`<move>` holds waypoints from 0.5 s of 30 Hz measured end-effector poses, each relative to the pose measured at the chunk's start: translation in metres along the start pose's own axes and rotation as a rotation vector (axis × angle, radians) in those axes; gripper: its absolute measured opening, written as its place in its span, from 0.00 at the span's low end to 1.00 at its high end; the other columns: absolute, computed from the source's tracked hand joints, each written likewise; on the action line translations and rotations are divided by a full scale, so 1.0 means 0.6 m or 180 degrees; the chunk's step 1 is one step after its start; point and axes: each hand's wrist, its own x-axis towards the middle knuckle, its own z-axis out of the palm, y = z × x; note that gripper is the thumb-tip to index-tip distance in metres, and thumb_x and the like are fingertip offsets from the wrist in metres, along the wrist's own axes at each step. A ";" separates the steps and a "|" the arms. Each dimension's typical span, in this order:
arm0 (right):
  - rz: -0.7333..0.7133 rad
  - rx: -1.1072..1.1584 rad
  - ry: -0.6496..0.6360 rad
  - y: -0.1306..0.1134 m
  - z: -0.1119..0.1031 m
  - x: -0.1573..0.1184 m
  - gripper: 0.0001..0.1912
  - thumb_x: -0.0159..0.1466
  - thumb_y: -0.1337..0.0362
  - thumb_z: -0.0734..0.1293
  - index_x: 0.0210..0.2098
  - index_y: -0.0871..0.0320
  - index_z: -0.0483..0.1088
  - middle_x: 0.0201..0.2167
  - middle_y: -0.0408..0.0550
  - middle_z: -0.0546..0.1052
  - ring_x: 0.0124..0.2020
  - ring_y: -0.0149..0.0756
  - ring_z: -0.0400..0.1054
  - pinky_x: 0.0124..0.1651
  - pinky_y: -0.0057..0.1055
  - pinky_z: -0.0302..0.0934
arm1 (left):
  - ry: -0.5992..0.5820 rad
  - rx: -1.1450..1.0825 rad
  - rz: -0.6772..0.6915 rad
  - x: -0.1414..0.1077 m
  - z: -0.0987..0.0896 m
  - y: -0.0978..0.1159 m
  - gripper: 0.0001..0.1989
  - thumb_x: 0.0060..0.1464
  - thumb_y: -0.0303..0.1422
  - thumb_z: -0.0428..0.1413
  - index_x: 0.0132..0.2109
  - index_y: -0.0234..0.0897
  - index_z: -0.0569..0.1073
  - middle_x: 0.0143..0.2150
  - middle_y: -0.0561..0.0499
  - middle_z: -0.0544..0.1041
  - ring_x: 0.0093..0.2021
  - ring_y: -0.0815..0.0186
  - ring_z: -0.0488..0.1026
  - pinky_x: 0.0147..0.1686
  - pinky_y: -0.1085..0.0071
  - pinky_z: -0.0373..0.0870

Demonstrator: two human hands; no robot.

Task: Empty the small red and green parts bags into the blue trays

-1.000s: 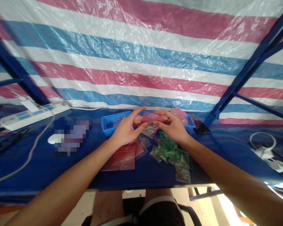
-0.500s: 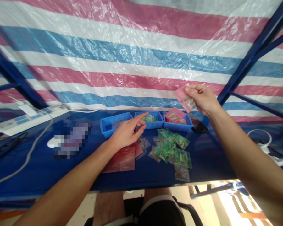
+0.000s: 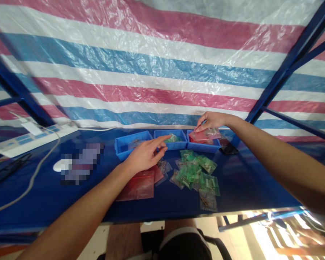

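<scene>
Blue counter (image 3: pixel 243 184): spread beneath both hands, with a striped plastic sheet (image 3: pixel 151 90) hanging beyond them
Right hand (image 3: pixel 211 119): thumb and fingertip brought together on the edge of a pink bag (image 3: pixel 202 135); how firm the pinch is, I cannot tell
Pink bag: directly below the right hand, at the top of the right tray (image 3: pixel 206 147), where other reddish bags lie
Left hand (image 3: pixel 147 153): holding nothing that shows, fingers loosely extended and thumb apart from the index finger, which points across the middle tray (image 3: pixel 176 146)
Left tray (image 3: pixel 121 153): just beyond the left hand and to its left
Green bags (image 3: pixel 189 173): heaped between the two hands, nearer the body
Red bags (image 3: pixel 139 186): nearer the body than the left hand, partly hidden by its wrist
Good handling: the thin film may cling, so it seems best to lower the bag flat within the tray walls, then part the fingers gently without dragging its neighbours
Right arm pose: forearm slanting in from the right, wrist bent, knuckles up, fingers angled down and leftward
Left arm pose: forearm rising diagonally from the lower left, back of the hand upward, wrist nearly straight
</scene>
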 end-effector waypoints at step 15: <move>0.0831 0.0883 0.0620 0.027 0.034 -0.060 0.38 0.42 0.31 0.82 0.39 0.54 0.87 0.31 0.48 0.85 0.25 0.36 0.70 0.27 0.33 0.62 | -0.0101 0.0147 0.0007 -0.001 -0.001 0.008 0.26 0.74 0.38 0.52 0.75 0.43 0.65 0.49 0.50 0.84 0.42 0.64 0.81 0.40 0.71 0.75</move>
